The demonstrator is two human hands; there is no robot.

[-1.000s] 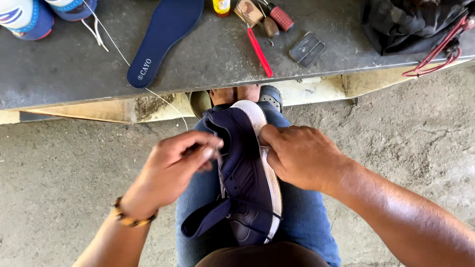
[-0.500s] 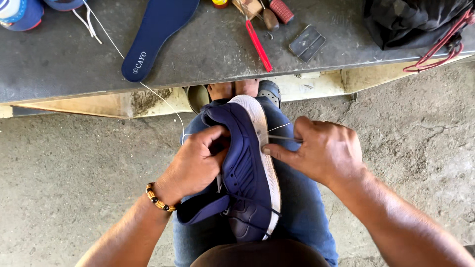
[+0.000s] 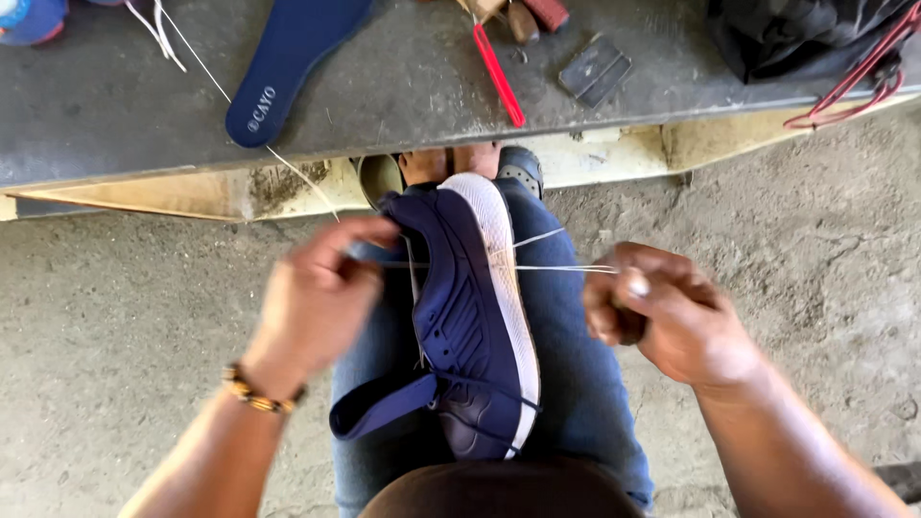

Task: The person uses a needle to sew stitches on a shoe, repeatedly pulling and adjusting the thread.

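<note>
Navy-blue sneaker with white rubber sole (image 3: 470,326) lies lengthwise on the person's lap, on blue denim jeans (image 3: 576,384), toe pointing far, sole edge turned to the right, tongue flopped out near-left.

Left hand (image 3: 317,297): comes in from near-left, wrist bent, fingers curled over the shoe's left side at the collar. Fingers closed against the upper; whether they pinch the thread there cannot be told. Beaded brown bracelet (image 3: 257,391) on the wrist.

Right hand (image 3: 662,312): drawn out to the right of the shoe, well apart from it, forearm running in from near-right. Fist closed tight on thin white thread (image 3: 561,269), thumb nail up. Thread runs taut and level from the fist to the sole edge; a second strand angles up just above it.

Far side: grey worn workbench top (image 3: 413,86) across the frame. On it, dark-blue foam insole (image 3: 293,62) at left, another length of white thread trailing past it and over the bench edge; red-handled slim tool (image 3: 499,75) centre; small dark flat metal piece (image 3: 595,69) right of that; black bag with red cord (image 3: 815,43) far right. Bare concrete floor (image 3: 125,317) either side of the legs.
</note>
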